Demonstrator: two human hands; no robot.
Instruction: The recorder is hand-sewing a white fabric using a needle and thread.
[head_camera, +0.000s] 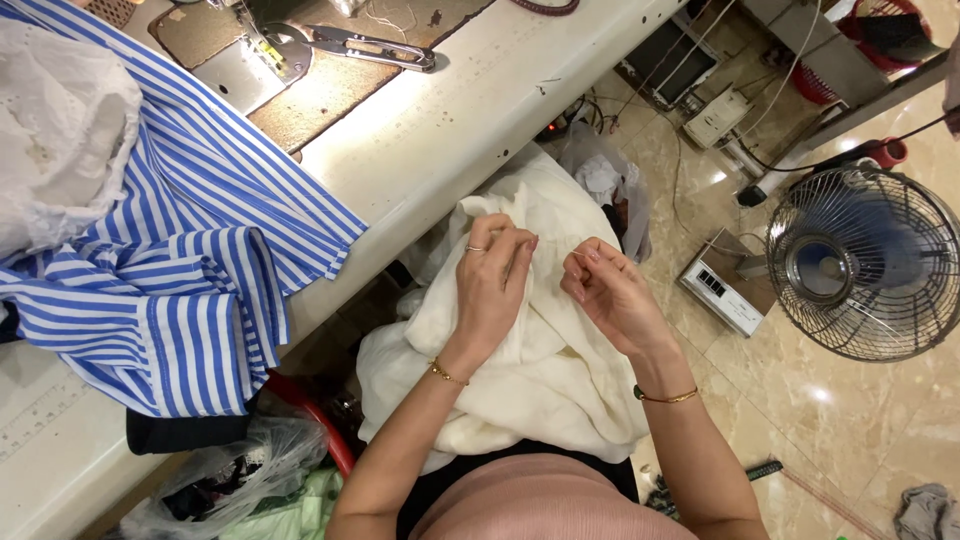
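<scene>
At the centre of the frame, a cream cloth (530, 370) is bunched on the lap. It is pinched by the left hand (492, 285), its grip clamped on a fold. The right hand (610, 290) has fingertips pressed together, seemingly on a fine thread. A striped shirt (180, 270) is draped over the surface (450, 130) at left.

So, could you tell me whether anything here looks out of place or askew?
The striped shirt hangs crumpled over the table edge. Thread snips lie loose by the sewing machine. Both hands pinch the cream cloth; nothing looks damaged.
</scene>
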